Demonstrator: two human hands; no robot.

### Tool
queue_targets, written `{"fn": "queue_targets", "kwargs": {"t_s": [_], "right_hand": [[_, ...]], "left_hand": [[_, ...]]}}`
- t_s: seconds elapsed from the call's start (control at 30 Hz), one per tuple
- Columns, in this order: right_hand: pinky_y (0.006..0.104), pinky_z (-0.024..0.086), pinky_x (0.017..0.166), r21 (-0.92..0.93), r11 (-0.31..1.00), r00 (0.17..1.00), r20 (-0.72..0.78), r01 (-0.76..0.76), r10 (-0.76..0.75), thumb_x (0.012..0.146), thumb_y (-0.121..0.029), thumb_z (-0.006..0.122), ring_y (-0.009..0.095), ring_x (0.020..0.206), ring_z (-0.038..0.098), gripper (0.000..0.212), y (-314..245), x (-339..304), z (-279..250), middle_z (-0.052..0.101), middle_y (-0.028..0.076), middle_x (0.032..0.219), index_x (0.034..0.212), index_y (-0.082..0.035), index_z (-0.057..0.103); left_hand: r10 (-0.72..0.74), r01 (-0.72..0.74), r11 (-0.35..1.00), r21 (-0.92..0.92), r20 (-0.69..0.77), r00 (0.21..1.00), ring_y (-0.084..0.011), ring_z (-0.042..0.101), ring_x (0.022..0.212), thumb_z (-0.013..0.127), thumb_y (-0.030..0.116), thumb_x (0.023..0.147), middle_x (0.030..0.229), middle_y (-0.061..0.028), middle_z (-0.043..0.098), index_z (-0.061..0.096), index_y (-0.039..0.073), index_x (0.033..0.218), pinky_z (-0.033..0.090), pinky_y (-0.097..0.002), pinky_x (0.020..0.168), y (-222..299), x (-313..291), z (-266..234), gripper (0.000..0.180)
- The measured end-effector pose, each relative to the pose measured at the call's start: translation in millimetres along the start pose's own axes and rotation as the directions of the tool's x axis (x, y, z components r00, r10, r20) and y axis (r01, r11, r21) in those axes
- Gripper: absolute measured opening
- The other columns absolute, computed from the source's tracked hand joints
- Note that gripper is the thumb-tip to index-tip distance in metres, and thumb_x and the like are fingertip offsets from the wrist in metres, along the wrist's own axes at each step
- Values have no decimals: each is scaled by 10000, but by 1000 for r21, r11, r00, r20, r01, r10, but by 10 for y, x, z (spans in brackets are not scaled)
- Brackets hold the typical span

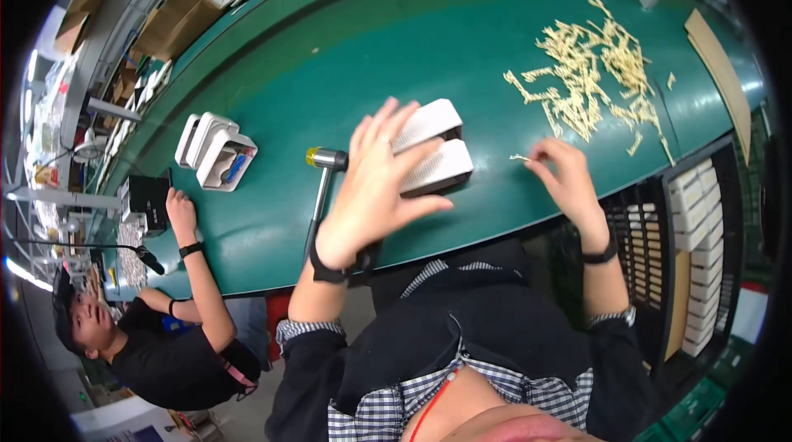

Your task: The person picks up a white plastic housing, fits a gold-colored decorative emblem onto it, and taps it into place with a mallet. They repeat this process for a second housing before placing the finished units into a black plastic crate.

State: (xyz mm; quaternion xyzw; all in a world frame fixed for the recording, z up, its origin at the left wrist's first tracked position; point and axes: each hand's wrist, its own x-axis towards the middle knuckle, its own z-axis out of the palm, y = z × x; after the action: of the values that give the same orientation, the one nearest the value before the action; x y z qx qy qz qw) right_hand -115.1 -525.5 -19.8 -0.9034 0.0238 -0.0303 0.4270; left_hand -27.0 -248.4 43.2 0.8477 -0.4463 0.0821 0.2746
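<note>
My left hand (373,182) has its fingers spread above two white slotted plastic housings (437,163), partly covering them; whether it touches them I cannot tell. Between the thumb and forefinger of my right hand (569,182) is a small cream plastic piece (520,157), just right of the housings. A loose heap of similar cream pieces (582,70) lies on the green table (371,54), beyond my right hand. Beside my left wrist rests a mallet (328,159) with a yellow-tipped metal head, its lower handle hidden by my arm.
At the left, a co-worker's hand (181,215) is near a black box (147,201). White housings (221,153), one with a blue item inside, stand farther along the table. A cardboard strip (719,79) edges the right end. Stacked white parts (700,219) fill a rack below.
</note>
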Motion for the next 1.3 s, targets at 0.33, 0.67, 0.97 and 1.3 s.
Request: {"fn": "queue_targets", "kwargs": {"t_s": [0.33, 0.67, 0.97, 1.3], "right_hand": [[322, 466, 914, 959, 279, 983, 89, -41, -160, 855, 15, 618, 214, 1088, 567, 62, -850, 342, 716, 607, 130, 1133, 911, -11, 611], [359, 434, 984, -105, 896, 883, -152, 432, -444, 868, -42, 600, 264, 1170, 563, 272, -540, 738, 440, 612, 117, 1241, 1135, -26, 650], [389, 419, 1011, 59, 927, 929, -17, 370, -369, 876, -32, 584, 308, 1196, 543, 319, -309, 671, 482, 601, 129, 1265, 1193, -41, 622], [433, 382, 1040, -150, 779, 792, 51, 608, -609, 842, -183, 605, 348, 1256, 478, 424, -385, 719, 502, 519, 124, 1368, 1253, -82, 597]], "left_hand": [[-100, -24, 970, -242, -488, 867, -252, 699, 818, 818, 47, 673, 980, -111, 699, 696, 23, 963, 565, -314, 720, 147, -232, 304, 315], [61, -60, 998, 10, -293, 954, -233, 657, 845, 676, -6, 753, 907, -86, 689, 716, 26, 938, 554, -337, 704, -487, -69, 169, 191], [49, -56, 998, -35, -185, 981, -226, 635, 867, 655, -33, 739, 908, -60, 678, 717, 31, 959, 551, -344, 733, -533, 8, 268, 237], [3, -9, 992, 129, 51, 999, -272, 558, 1117, 602, 42, 828, 1113, -70, 652, 691, 101, 1108, 377, -393, 957, -478, -78, 123, 300]]}}
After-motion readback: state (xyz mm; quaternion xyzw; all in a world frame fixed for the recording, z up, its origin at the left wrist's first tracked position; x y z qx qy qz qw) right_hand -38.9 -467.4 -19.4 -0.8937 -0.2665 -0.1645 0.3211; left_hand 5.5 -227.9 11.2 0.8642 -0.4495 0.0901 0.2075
